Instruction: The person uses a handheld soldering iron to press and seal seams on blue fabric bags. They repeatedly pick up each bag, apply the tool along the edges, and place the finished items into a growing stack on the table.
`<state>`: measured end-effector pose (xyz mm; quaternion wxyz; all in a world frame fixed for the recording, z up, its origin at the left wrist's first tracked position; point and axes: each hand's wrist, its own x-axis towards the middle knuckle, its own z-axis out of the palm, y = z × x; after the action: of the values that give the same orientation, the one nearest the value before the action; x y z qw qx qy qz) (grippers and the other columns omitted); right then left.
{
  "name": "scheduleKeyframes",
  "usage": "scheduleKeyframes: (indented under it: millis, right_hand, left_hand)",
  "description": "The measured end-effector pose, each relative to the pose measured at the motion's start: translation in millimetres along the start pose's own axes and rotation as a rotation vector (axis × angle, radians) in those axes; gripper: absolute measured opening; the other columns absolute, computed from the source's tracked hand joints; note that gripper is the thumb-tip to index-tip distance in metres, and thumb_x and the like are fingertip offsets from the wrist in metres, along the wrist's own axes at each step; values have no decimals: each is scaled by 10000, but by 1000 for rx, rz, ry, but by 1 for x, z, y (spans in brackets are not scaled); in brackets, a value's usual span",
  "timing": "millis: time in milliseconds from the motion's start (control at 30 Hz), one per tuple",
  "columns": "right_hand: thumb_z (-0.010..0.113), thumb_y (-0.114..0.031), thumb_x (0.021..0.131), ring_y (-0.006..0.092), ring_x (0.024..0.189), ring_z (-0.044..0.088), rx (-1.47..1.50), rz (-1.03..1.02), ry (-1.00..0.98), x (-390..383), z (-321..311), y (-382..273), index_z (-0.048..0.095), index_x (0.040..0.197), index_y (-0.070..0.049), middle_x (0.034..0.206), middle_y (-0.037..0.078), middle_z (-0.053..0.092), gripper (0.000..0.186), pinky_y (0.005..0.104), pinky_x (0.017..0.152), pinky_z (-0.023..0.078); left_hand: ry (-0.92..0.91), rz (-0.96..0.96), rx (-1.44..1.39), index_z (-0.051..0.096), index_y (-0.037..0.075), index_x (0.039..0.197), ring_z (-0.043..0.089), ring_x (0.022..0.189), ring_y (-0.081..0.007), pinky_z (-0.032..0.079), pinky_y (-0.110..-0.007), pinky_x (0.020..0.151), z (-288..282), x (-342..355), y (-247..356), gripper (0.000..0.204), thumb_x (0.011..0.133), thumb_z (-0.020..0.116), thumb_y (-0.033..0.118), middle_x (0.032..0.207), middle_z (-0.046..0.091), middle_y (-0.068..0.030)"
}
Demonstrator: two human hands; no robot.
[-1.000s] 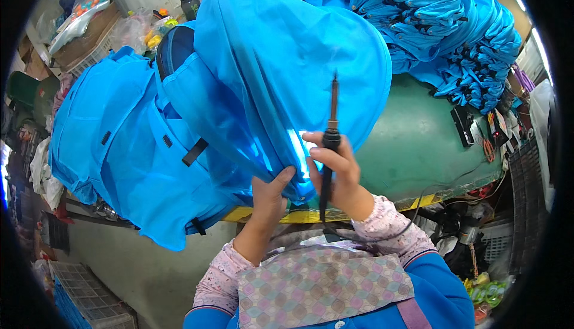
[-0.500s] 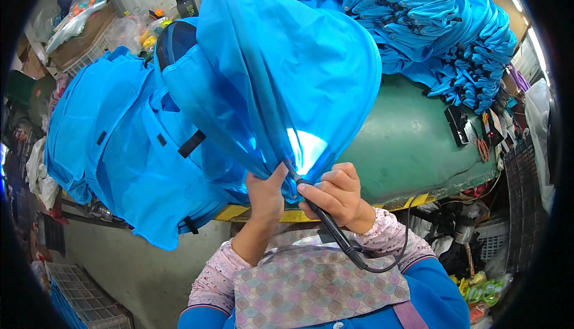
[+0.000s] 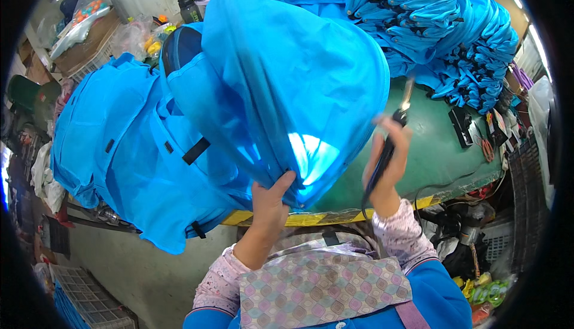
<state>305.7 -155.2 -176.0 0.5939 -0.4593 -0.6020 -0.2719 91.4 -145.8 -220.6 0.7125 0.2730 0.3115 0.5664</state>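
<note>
The left hand (image 3: 272,203) is pinching the low edge of a big blue hood (image 3: 323,66), with the thumb on top. Its other fingers are mostly tucked out of sight. The right hand (image 3: 391,173) is a bit blurry. It is curled around the black handle of a thin hot-iron-like tool (image 3: 386,151), whose tip points to one o'clock, apart from the hood.

The hood stands at twelve o'clock from the hands, on a green surface (image 3: 442,161). A bright patch of light (image 3: 311,154) shines on it, close to the left thumb. A black strap (image 3: 196,151) sits at ten o'clock from the left hand.

More blue cloth (image 3: 101,132) droops over the edge between nine and ten o'clock. A large heap of folded blue covers (image 3: 424,24) is at one o'clock. A small black box (image 3: 460,127) lies at two o'clock. Far off at eleven o'clock is a dark bottle (image 3: 190,9). At six o'clock, a cloth with a round-shape pattern (image 3: 323,293) covers the person's front. A wire crate (image 3: 89,296) is down at eight o'clock.
</note>
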Motion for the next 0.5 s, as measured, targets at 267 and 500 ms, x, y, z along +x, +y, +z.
scheduleKeyframes:
  millis: [267,500]
  right_hand:
    - [628,29,880,375,1199,540,173,116,36,29,38,17,419,1326,-22,1287,237,545,495,453,1044,409]
    - [627,5,882,361,1124,562,196,69,85,26,41,3,440,1304,0,1238,240,557,462,452,1000,441]
  left_hand:
    - [-378,-248,1174,638,26,1184,675,867,-249,532,-319,748,5,-24,158,367,901,709,248,1076,681,-109]
    - [444,1010,1431,491,-68,1320,576,1051,-277,491,-359,879,-1,139,236,687,828,758,331,1180,567,-229]
